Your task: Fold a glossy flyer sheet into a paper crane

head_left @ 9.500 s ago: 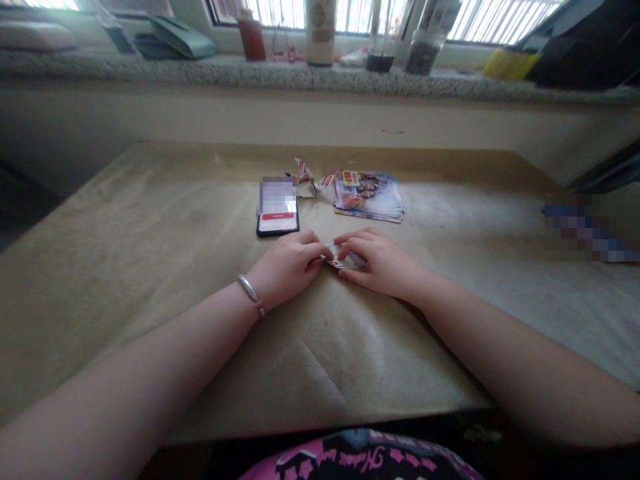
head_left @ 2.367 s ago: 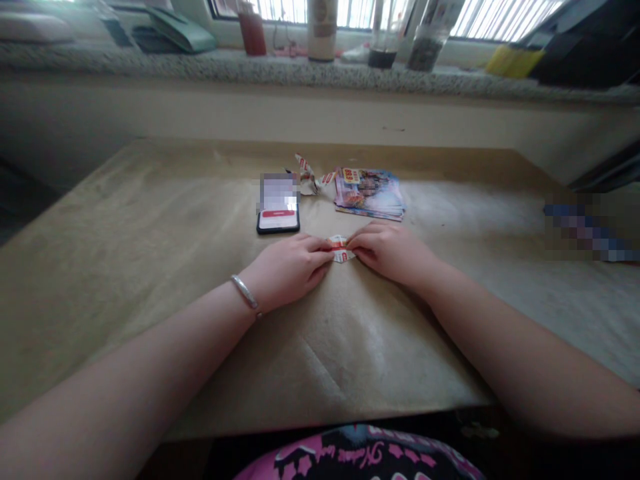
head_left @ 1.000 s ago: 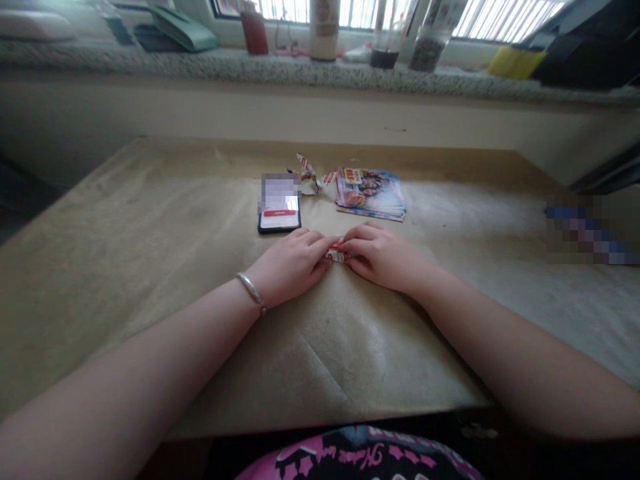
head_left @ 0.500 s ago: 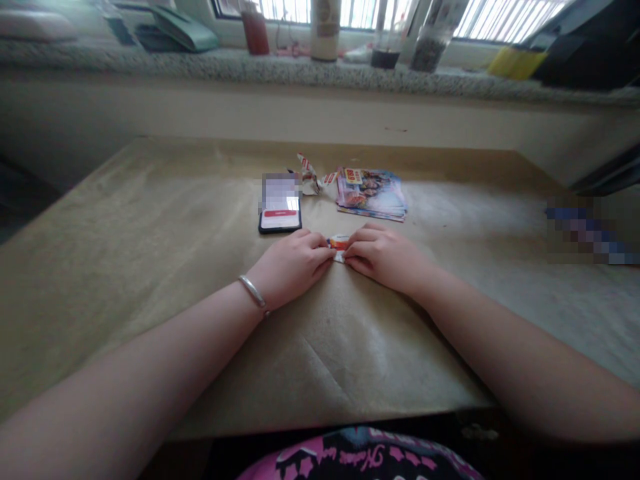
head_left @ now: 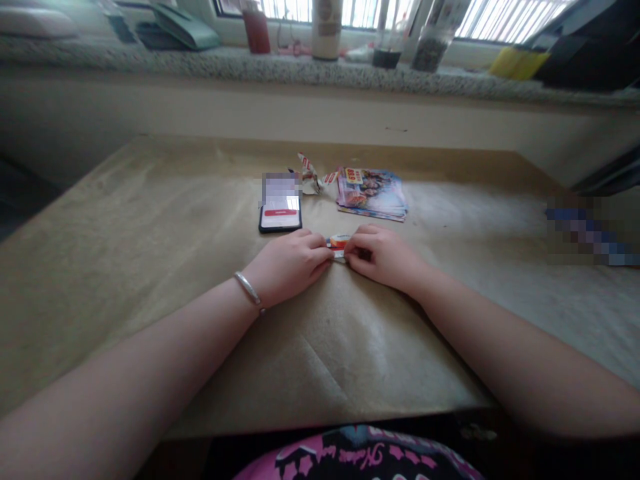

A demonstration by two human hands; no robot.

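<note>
A small folded piece of printed paper (head_left: 339,242), white with red and orange, lies on the brown paper-covered table (head_left: 150,220) between my two hands. My left hand (head_left: 290,263), with a silver bangle on the wrist, pinches its left end with curled fingers. My right hand (head_left: 383,257) pinches its right end, fingers bent and pressed together. Most of the paper is hidden under my fingertips.
A phone (head_left: 280,203) with a lit screen lies just beyond my left hand. A folded paper shape (head_left: 313,179) and a stack of colourful leaflets (head_left: 373,193) lie behind. Bottles and jars stand on the stone windowsill (head_left: 300,67). A blurred blue object (head_left: 590,230) is at right.
Both hands have stayed on the small paper, working it with slight finger shifts. The paper now looks smaller and more folded than several seconds ago.
</note>
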